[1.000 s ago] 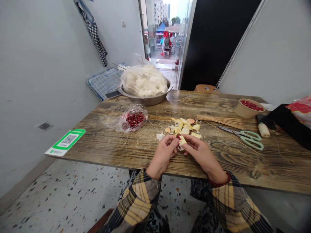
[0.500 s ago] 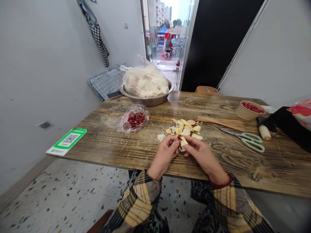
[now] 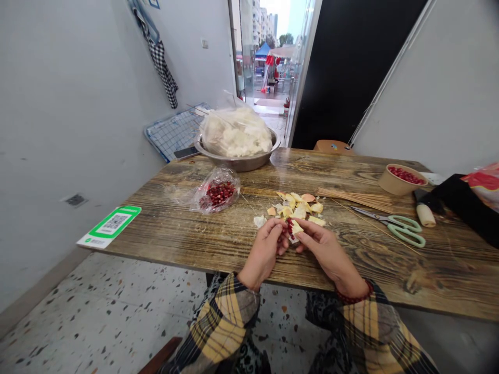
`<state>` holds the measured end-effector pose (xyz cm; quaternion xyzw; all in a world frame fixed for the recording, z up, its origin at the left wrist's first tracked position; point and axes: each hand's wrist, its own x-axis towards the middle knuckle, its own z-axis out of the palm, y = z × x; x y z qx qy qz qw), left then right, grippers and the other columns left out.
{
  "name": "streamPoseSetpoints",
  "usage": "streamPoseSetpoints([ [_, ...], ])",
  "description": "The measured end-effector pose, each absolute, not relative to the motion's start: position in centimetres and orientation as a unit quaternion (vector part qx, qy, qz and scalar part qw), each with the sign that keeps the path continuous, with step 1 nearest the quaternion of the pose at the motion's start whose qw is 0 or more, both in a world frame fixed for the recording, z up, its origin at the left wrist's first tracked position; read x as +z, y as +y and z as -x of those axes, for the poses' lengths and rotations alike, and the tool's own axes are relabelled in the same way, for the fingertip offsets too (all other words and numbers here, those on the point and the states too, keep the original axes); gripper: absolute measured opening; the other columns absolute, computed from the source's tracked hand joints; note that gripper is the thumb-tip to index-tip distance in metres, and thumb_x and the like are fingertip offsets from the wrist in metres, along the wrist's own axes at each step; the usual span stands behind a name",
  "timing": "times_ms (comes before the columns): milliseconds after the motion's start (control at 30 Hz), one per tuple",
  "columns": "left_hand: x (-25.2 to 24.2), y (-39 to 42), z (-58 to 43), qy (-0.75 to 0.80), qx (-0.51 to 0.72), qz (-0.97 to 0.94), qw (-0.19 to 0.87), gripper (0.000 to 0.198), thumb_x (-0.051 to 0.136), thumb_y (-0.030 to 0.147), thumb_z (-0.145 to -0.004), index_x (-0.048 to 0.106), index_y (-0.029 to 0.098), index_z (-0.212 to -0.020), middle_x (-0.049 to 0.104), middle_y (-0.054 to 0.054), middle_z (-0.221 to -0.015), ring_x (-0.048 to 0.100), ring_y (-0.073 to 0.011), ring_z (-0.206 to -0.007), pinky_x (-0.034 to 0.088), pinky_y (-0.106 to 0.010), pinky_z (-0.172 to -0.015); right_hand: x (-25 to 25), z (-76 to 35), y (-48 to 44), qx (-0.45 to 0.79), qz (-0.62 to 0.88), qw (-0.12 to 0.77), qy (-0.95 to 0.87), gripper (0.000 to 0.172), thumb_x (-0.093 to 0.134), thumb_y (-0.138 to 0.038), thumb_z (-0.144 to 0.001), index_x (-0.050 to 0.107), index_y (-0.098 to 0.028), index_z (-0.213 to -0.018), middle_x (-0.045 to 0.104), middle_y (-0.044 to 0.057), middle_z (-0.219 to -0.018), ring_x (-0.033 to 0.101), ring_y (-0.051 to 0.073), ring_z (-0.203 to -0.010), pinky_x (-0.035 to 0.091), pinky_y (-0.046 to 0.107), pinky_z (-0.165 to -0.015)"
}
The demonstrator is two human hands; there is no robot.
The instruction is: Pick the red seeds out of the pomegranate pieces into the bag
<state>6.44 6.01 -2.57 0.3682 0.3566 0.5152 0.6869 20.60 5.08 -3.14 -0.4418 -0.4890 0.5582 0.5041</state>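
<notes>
My right hand (image 3: 322, 246) pinches a chunk of pomegranate (image 3: 297, 228), its pale yellow pith outward and red seeds along its left side. Just left of the chunk is my left hand (image 3: 267, 246), fingers curled closed. A little red shows at its fingertips, apparently pomegranate seeds, partly hidden by the fingers. Torn pomegranate peel (image 3: 299, 210) lies in a loose heap right beyond both hands. Farther left, a clear plastic bag (image 3: 220, 193) holds more red seeds. A brown paper bowl (image 3: 397, 183) of red seeds stands at the far right.
Green-handled scissors (image 3: 405, 230) and thin wooden skewers (image 3: 351, 197) lie to the right, near a black cloth (image 3: 468, 205). At the back, a metal basin (image 3: 244, 163) holds a bag of white, fluffy stuff (image 3: 237, 132). A QR code card (image 3: 113, 224) lies at the table's left corner.
My left fingertips have drawn slightly away from the pomegranate chunk, and more of its red seeds show. My right hand keeps its hold. The view has shifted a little.
</notes>
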Motion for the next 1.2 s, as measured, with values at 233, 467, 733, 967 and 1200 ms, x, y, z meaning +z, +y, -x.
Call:
streamPoseSetpoints([
  [233,-2.34,6.01,-6.14,0.335,0.515,-0.348,0.708,0.026,0.058,0.039,-0.079,0.051,0.014,-0.08,0.051,0.001,-0.067,0.042,-0.004,-0.047,0.021,-0.015,-0.038,-3.18,-20.95,5.05,0.594,0.419,0.498,-0.473,0.04,0.065,-0.038,-0.078,0.064,-0.024,-0.116,0.062,0.004,-0.108,0.054,0.012,-0.07,0.048,0.025,-0.059],
  [467,-2.13,6.12,-5.6,0.352,0.522,-0.345,0.696,0.029,0.063,0.039,-0.075,0.048,0.015,-0.079,0.05,0.002,-0.067,0.04,-0.0032,-0.045,0.019,-0.014,-0.037,-2.67,-21.14,4.7,0.65,0.382,0.49,-0.437,0.037,0.063,-0.036,-0.081,0.064,-0.022,-0.115,0.061,0.006,-0.105,0.053,0.016,-0.079,0.047,0.024,-0.058],
  [733,-2.35,6.07,-5.56,0.363,0.517,-0.369,0.682,0.031,0.063,0.043,-0.076,0.047,0.016,-0.078,0.049,0.003,-0.065,0.04,-0.0029,-0.044,0.022,-0.013,-0.036,-3.09,-21.17,4.75,0.528,0.434,0.45,-0.574,0.039,0.058,-0.036,-0.085,0.058,-0.027,-0.123,0.061,0.003,-0.113,0.055,0.014,-0.075,0.047,0.025,-0.065],
  [967,-2.54,6.16,-5.67,0.381,0.52,-0.374,0.667,0.036,0.069,0.043,-0.069,0.049,0.016,-0.079,0.048,0.005,-0.06,0.037,-0.0025,-0.041,0.022,-0.013,-0.034,-2.76,-20.99,4.7,0.482,0.453,0.434,-0.611,0.04,0.059,-0.035,-0.083,0.059,-0.024,-0.122,0.065,0.004,-0.108,0.058,0.019,-0.09,0.046,0.032,-0.08],
  [1200,-2.57,6.11,-5.75,0.372,0.527,-0.376,0.665,0.033,0.069,0.041,-0.069,0.048,0.016,-0.077,0.048,0.005,-0.058,0.039,-0.0034,-0.042,0.024,-0.014,-0.035,-2.72,-20.94,4.65,0.478,0.464,0.432,-0.608,0.039,0.059,-0.035,-0.083,0.061,-0.026,-0.12,0.065,0.004,-0.107,0.058,0.019,-0.083,0.048,0.03,-0.07],
])
